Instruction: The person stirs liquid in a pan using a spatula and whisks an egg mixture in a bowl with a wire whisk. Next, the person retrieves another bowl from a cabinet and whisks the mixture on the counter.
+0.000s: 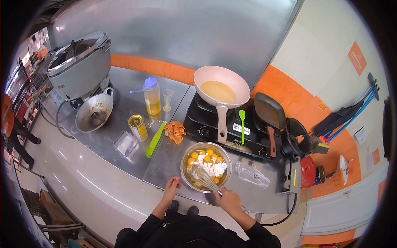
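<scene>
A steel mixing bowl (184, 163) stands near the counter's front edge, holding several egg yolks (194, 155) and a heap of white powder (215, 168). My right hand (228, 201) is closed around the handle of a wire whisk (202, 175), whose wires rest in the eggs and powder. Just left of the bowl's rim is my left hand (172, 185), fingers loosely bent and a little apart, with nothing visible in it. Crumpled clear plastic wrap (252, 175) lies to the right of the bowl.
Behind the bowl, a pink frying pan (199, 76) with pale liquid sits on a black gas stove (198, 124), beside a green spatula (242, 124). An orange cloth (175, 132), yellow can (139, 129), oil bottle (152, 99) and wok (84, 115) stand left. Another person (18, 134) stands far left.
</scene>
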### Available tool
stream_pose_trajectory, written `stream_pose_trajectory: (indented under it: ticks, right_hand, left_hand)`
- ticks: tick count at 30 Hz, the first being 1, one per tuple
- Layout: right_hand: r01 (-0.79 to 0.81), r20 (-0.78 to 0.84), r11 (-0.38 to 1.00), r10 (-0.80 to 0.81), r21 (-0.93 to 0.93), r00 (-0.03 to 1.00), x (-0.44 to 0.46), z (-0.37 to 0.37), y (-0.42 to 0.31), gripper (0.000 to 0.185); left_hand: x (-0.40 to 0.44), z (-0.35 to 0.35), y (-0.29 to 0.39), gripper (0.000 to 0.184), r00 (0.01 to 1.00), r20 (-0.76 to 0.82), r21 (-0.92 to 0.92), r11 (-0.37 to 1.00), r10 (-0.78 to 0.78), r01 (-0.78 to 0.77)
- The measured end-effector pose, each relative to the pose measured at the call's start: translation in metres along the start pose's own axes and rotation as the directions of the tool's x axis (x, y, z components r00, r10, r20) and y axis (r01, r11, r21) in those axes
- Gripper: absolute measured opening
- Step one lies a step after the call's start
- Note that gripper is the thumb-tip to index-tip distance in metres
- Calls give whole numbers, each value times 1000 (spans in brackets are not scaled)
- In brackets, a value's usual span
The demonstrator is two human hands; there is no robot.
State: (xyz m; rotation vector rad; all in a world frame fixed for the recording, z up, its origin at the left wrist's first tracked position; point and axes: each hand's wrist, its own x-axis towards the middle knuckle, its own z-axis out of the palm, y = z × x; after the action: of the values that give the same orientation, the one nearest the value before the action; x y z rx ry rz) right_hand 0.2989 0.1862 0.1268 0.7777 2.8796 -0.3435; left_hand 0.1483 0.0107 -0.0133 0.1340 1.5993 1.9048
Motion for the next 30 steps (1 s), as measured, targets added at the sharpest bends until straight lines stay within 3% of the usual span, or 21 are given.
stream_pose_trajectory:
  ticks: [2, 5, 12, 15, 18, 27, 30]
  right_hand:
    - [-54, -48, 998, 55, 21, 997, 4, -5, -4, 45]
    - [-59, -25, 998, 58, -7, 998, 7, 1, -9, 46]
    - [-90, 18, 994, 91, -58, 996, 15, 9, -10, 50]
    - [-133, 85, 991, 130, 31, 988, 24, -24, -11, 52]
    - [-94, -6, 995, 94, 31, 996, 30, 11, 0, 56]
    - [-160, 66, 980, 153, 119, 986, 40, -14, 11, 57]
    - [-103, 105, 987, 90, 125, 990, 43, 5, 23, 58]
  left_hand:
    - [0, 3, 3, 25, 1000, -9, 29, 1000, 10, -10]
    - [-1, 13, 6, 21, 985, 12, -36, 985, 172, -171]
    - [10, 17, 2, 18, 988, 13, -81, 985, 154, -153]
    - [16, 16, 3, 17, 985, 24, -61, 984, 169, -168]
    - [12, 17, 0, 17, 989, 24, -74, 987, 145, -143]
    - [16, 12, 3, 20, 990, 42, -19, 990, 138, -137]
    - [13, 15, 1, 20, 990, 41, -36, 990, 138, -136]
